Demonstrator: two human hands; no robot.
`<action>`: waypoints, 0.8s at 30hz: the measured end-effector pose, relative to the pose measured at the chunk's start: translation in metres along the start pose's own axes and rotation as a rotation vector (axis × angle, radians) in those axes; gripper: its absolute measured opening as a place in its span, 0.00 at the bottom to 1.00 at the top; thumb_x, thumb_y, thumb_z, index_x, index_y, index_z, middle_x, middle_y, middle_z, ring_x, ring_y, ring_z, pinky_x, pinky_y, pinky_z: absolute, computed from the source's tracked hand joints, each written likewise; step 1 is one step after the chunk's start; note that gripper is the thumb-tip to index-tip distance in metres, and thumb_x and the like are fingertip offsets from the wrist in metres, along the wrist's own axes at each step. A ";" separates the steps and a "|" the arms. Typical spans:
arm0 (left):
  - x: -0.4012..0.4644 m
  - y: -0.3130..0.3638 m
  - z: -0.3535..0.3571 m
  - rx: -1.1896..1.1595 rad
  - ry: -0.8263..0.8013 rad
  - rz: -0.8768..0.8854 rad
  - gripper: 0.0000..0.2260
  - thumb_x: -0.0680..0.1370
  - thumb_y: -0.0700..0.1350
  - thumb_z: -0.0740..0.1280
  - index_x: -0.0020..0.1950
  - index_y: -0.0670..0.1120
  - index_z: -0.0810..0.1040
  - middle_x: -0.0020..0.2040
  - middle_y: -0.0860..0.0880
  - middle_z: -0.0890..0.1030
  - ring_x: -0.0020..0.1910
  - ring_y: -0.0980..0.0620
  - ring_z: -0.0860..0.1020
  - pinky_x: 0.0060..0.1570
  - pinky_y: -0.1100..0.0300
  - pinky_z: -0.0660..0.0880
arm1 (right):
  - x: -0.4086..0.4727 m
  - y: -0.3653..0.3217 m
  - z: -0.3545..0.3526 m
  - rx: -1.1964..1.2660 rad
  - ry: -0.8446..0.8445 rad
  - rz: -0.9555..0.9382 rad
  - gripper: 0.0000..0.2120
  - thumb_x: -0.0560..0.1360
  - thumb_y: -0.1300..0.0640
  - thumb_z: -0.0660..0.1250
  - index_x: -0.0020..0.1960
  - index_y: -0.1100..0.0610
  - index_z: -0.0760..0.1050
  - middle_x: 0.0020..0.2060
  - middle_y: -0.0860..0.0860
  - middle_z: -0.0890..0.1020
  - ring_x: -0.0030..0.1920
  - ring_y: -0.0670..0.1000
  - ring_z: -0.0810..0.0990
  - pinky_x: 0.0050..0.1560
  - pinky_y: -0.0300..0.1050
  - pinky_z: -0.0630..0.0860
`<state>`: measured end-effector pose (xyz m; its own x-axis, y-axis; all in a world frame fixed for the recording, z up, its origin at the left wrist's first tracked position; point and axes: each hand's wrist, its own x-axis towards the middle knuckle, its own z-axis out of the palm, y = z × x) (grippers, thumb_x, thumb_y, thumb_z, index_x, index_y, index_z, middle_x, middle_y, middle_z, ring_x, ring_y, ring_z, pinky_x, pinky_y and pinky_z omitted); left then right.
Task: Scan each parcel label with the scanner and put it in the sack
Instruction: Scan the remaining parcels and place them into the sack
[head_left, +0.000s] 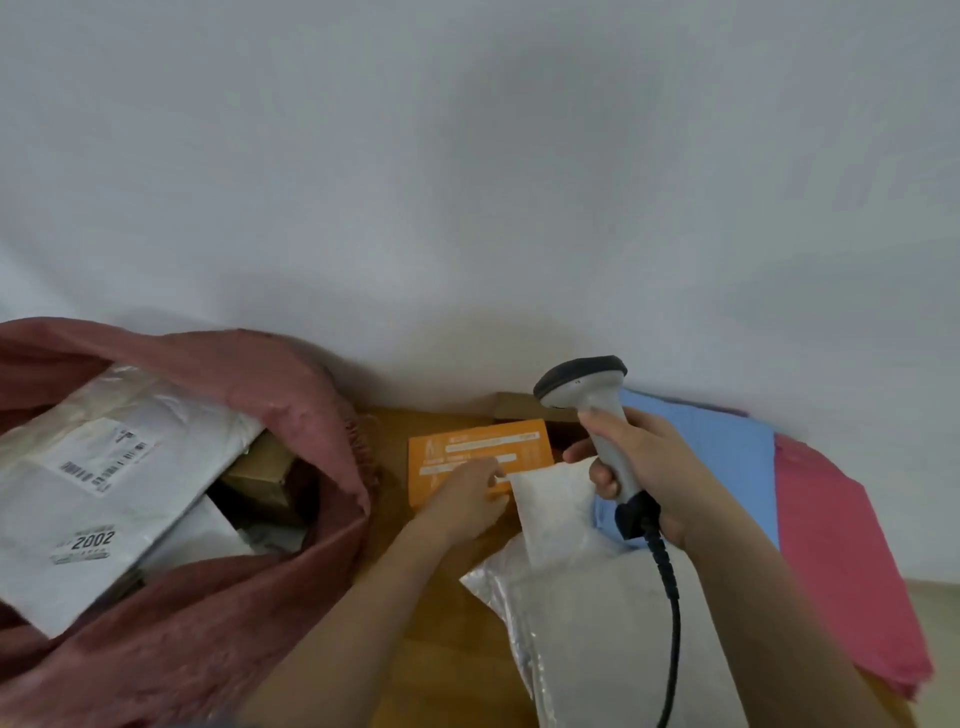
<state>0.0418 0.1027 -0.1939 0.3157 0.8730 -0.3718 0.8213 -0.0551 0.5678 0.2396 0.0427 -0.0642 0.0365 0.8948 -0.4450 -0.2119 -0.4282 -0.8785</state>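
Two hands: right grip (641, 470) clasps the scanner (592, 400); left grip (467, 493) pinches the orange parcel (457, 457).

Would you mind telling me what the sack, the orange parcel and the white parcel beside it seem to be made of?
The sack looks like soft, matte reddish woven cloth: it slumps in folds and its rim frays. The orange parcel seems to be stiff card or a paper-faced box, flat with crisp edges and white print. The white parcel looks like a thin plastic mailer, faintly glossy and wrinkled, though padded paper is possible.

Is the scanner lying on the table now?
No, the right hand holds the scanner upright above the parcels.
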 end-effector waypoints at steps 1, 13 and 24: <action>0.003 0.002 0.013 -0.090 -0.037 -0.071 0.08 0.78 0.52 0.67 0.54 0.51 0.76 0.53 0.53 0.79 0.47 0.56 0.77 0.43 0.63 0.74 | 0.003 0.002 -0.005 0.001 0.016 0.011 0.13 0.78 0.52 0.67 0.56 0.61 0.75 0.38 0.58 0.84 0.25 0.47 0.72 0.25 0.38 0.70; 0.016 0.024 0.041 -0.639 0.055 -0.446 0.03 0.80 0.42 0.64 0.50 0.47 0.77 0.48 0.45 0.80 0.44 0.49 0.79 0.40 0.60 0.80 | 0.002 0.010 -0.031 0.030 0.123 0.065 0.11 0.78 0.52 0.67 0.54 0.59 0.75 0.39 0.58 0.85 0.25 0.46 0.73 0.23 0.36 0.71; -0.030 0.029 -0.033 -0.962 0.427 -0.162 0.02 0.82 0.40 0.60 0.53 0.43 0.71 0.52 0.40 0.80 0.40 0.48 0.85 0.40 0.60 0.82 | -0.029 0.007 0.003 0.072 0.063 -0.035 0.12 0.77 0.53 0.66 0.53 0.62 0.75 0.38 0.57 0.85 0.24 0.46 0.72 0.24 0.37 0.71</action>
<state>0.0402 0.0910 -0.1420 -0.1096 0.9434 -0.3130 0.0583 0.3204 0.9455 0.2342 0.0143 -0.0566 0.1060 0.8984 -0.4263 -0.2794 -0.3845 -0.8798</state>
